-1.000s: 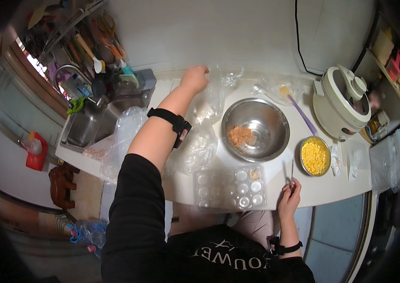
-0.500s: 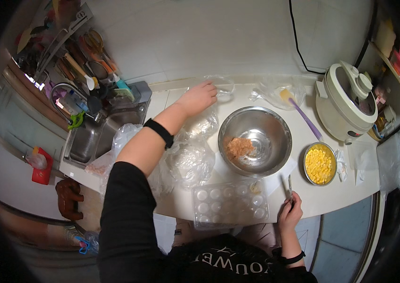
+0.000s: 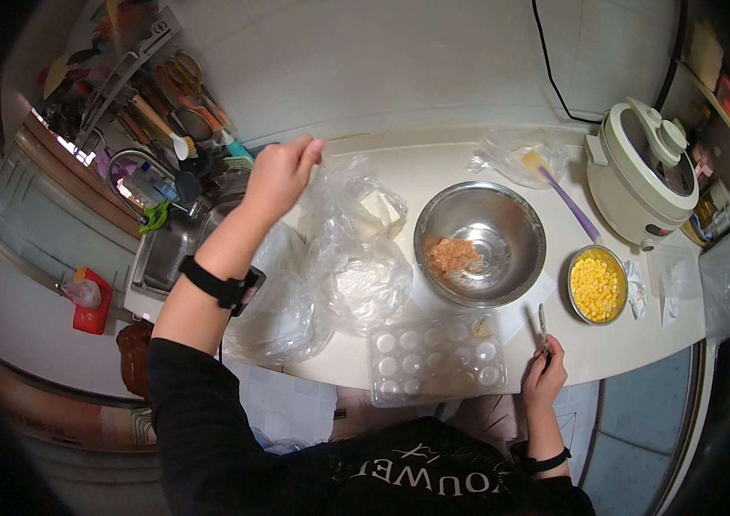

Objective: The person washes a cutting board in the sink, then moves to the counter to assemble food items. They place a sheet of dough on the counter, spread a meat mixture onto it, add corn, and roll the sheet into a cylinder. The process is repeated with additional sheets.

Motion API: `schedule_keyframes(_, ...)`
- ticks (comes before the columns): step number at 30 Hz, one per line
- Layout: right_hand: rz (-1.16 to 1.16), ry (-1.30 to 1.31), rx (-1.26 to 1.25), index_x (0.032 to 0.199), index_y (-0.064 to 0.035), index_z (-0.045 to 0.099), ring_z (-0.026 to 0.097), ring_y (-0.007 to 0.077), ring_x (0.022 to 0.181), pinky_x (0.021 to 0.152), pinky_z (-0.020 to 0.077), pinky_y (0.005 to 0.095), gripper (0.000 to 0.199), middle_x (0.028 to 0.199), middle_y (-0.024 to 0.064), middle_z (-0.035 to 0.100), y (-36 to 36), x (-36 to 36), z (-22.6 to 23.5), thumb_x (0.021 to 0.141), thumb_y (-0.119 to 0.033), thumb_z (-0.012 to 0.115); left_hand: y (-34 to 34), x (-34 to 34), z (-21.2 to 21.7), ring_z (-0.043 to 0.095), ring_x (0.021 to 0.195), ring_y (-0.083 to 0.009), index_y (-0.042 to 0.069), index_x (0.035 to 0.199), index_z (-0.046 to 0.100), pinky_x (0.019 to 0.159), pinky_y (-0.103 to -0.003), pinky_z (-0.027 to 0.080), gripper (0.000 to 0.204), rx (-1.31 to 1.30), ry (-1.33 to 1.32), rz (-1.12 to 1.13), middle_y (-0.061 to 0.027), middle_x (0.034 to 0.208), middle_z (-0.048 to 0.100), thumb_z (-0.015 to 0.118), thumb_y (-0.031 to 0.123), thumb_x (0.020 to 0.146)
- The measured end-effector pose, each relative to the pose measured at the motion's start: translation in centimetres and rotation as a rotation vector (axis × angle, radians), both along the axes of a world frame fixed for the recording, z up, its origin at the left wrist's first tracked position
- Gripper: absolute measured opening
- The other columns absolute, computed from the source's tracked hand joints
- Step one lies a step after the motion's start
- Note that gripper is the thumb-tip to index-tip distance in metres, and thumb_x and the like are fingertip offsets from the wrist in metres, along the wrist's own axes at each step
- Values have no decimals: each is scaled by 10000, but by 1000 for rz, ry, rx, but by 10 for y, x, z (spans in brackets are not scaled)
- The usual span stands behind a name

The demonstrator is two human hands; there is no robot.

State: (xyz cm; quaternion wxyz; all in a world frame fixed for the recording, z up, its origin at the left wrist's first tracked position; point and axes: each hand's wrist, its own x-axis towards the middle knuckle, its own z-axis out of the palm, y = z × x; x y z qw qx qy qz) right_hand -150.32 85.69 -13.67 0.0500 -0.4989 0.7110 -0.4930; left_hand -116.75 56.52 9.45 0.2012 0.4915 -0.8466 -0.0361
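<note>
Looking down, we see our left hand (image 3: 282, 175) lifted up, left of the big metal bowl (image 3: 479, 243). Its fingers are pinched together on the top of a crinkly clear plastic bag (image 3: 356, 249), which sits on the white worktop (image 3: 434, 168) just left of the bowl. Our right hand (image 3: 544, 375) is below the bowl, at the near edge of the worktop. It is closed around a thin metal tool (image 3: 542, 323) that points up toward the bowl. We cannot tell what kind of tool it is. Inside the bowl is a small pink lump of food (image 3: 452, 255). A clear tray with round cups (image 3: 436, 358) lies just below the bowl. A little bowl of yellow corn (image 3: 596, 285) sits right of the big bowl.
</note>
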Motion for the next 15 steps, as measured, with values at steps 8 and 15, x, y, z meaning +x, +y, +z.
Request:
schedule_keyframes(8,-2,10,23,1089,30,537,602,248,652,631,492,323,326,765,141,592,1,-1,-3,790,53,409,-22,31,-37,656,735,-288,35,909,675,670,-383,511,463,233,-1048,52,-129,750,667,576,477,813)
schedule_keyframes(15,0,-1,39,1084,36,537,600,246,650,630,491,318,321,779,144,594,2,-3,-7,790,53,412,-47,19,-103,632,874,-295,18,887,682,745,-376,490,547,458,-716,159,-159,949,661,587,544,770)
